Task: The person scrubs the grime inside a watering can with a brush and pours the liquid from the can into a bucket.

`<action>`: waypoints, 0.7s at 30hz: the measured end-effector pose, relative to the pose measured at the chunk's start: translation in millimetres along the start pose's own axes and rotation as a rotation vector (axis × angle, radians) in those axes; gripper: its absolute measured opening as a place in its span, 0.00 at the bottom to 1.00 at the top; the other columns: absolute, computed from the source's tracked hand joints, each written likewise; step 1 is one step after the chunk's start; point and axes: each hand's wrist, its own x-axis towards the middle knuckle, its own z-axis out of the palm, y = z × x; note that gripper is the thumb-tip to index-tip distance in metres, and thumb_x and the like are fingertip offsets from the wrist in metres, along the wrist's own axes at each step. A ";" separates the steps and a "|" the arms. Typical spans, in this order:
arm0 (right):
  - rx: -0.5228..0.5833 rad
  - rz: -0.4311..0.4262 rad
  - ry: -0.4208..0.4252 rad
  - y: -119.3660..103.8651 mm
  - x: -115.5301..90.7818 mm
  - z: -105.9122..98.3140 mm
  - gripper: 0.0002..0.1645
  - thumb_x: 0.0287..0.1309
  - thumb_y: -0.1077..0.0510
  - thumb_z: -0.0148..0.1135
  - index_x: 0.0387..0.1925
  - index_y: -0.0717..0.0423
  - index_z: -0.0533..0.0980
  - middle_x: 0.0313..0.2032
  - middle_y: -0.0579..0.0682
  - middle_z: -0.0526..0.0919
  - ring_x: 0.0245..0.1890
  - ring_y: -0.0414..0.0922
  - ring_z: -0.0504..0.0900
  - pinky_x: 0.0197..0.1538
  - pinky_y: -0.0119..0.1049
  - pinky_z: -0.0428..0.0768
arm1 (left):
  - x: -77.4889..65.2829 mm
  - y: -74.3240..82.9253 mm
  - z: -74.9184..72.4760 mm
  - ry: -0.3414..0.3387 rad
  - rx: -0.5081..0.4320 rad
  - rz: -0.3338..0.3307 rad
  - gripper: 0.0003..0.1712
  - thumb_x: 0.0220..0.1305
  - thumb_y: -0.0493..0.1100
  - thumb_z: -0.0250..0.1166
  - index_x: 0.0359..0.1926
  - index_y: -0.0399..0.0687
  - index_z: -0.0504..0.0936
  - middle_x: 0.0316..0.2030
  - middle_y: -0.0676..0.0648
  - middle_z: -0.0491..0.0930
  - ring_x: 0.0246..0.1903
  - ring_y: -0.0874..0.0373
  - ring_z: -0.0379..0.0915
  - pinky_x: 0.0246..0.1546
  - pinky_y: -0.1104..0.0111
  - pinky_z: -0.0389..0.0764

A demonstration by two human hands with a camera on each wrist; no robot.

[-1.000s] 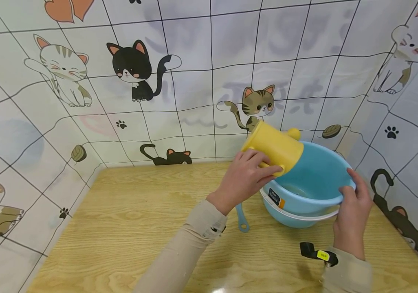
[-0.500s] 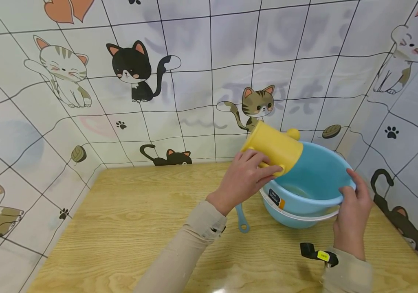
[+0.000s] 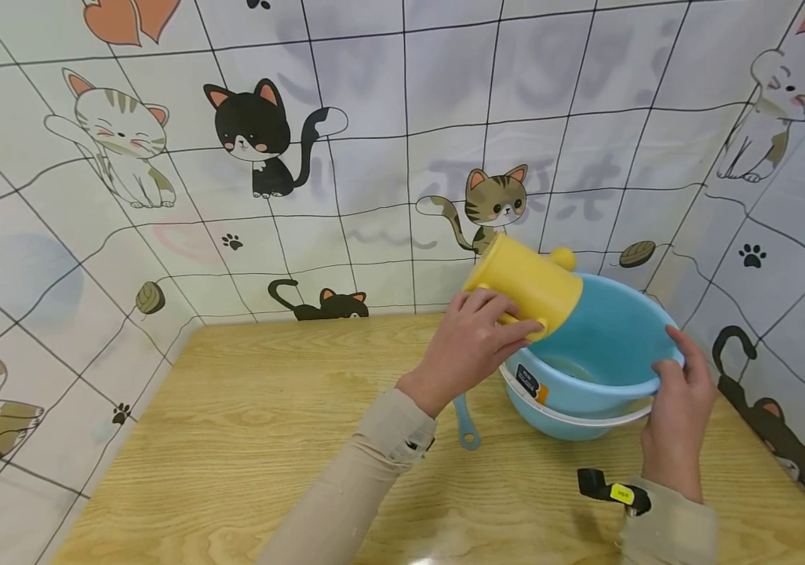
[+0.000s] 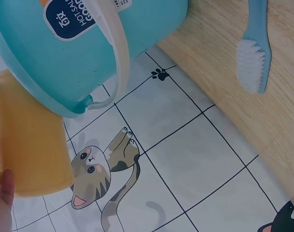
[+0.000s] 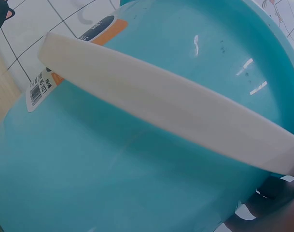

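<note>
My left hand (image 3: pixel 469 345) grips the side handle of a yellow watering can (image 3: pixel 533 286), tipped so its mouth end leans over a light blue bucket (image 3: pixel 600 396). A round-ended spout sticks up from the can's far side. The bucket stands on the table, its white carrying handle (image 4: pixel 119 53) hanging down the near side. At the right, my right hand (image 3: pixel 681 404) holds the bucket's rim, thumb and fingers hooked over it. Some clear liquid seems to lie at the bottom inside. Whether anything flows from the can is hidden.
A blue brush (image 4: pixel 255 46) with white bristles lies on the wooden table (image 3: pixel 268 424), left of the bucket. In the head view its bristle end is hidden behind the left arm. Tiled-pattern walls with cartoon cats (image 3: pixel 254 133) close off the back and both sides.
</note>
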 end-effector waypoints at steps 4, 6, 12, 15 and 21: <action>0.004 0.008 0.001 -0.2 1.1 0.1 0.28 0.58 0.65 0.41 0.58 0.40 0.67 0.63 0.40 0.56 0.61 0.43 0.55 0.60 0.46 0.56 | -0.6 1.7 1.5 -0.005 -0.004 -0.005 0.14 0.60 0.55 0.56 0.47 0.70 0.78 0.40 0.56 0.72 0.47 0.58 0.62 0.47 0.64 0.63; 0.005 0.007 -0.001 -0.3 1.3 0.1 0.28 0.58 0.65 0.41 0.58 0.40 0.67 0.63 0.40 0.56 0.61 0.43 0.55 0.60 0.47 0.56 | -0.7 2.3 2.2 -0.006 -0.008 -0.008 0.14 0.60 0.55 0.56 0.47 0.69 0.79 0.40 0.56 0.71 0.47 0.59 0.62 0.48 0.63 0.62; 0.005 0.005 -0.001 -0.5 0.9 -1.1 0.28 0.58 0.64 0.41 0.58 0.40 0.67 0.63 0.41 0.56 0.61 0.44 0.56 0.60 0.47 0.57 | -0.7 4.1 2.9 -0.016 -0.039 -0.016 0.13 0.60 0.55 0.57 0.46 0.69 0.79 0.40 0.56 0.71 0.47 0.59 0.62 0.49 0.63 0.60; 0.004 0.004 -0.001 -0.1 0.8 -1.5 0.27 0.59 0.64 0.41 0.58 0.40 0.67 0.63 0.41 0.56 0.61 0.44 0.56 0.60 0.47 0.57 | -0.7 5.3 3.0 -0.019 -0.033 -0.013 0.13 0.60 0.55 0.56 0.46 0.69 0.79 0.40 0.56 0.71 0.47 0.58 0.62 0.49 0.63 0.60; -0.026 -0.016 -0.011 2.0 1.3 -0.8 0.27 0.59 0.64 0.41 0.58 0.40 0.67 0.63 0.40 0.56 0.61 0.44 0.56 0.59 0.47 0.58 | -0.5 7.0 2.8 -0.022 -0.025 -0.003 0.13 0.60 0.55 0.57 0.46 0.69 0.79 0.40 0.56 0.71 0.47 0.58 0.62 0.49 0.62 0.60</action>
